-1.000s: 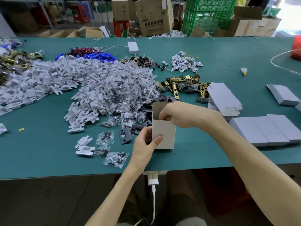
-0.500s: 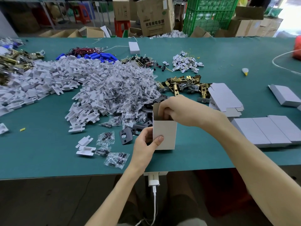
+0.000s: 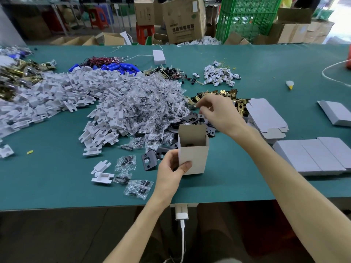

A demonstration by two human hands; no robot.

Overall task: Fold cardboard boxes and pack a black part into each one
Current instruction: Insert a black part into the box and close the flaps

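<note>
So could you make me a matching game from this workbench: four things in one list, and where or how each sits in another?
1 box
2 crate
3 charger
4 shut boxes

A green, beyond the table
B lying in a row at the right
C white, under the table's near edge
D upright, gripped by the left hand

Pairs: 1-D, 2-A, 3-C, 4-B

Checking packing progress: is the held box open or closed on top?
Open: the box stands upright, its top flap raised, a dark item inside.
</note>
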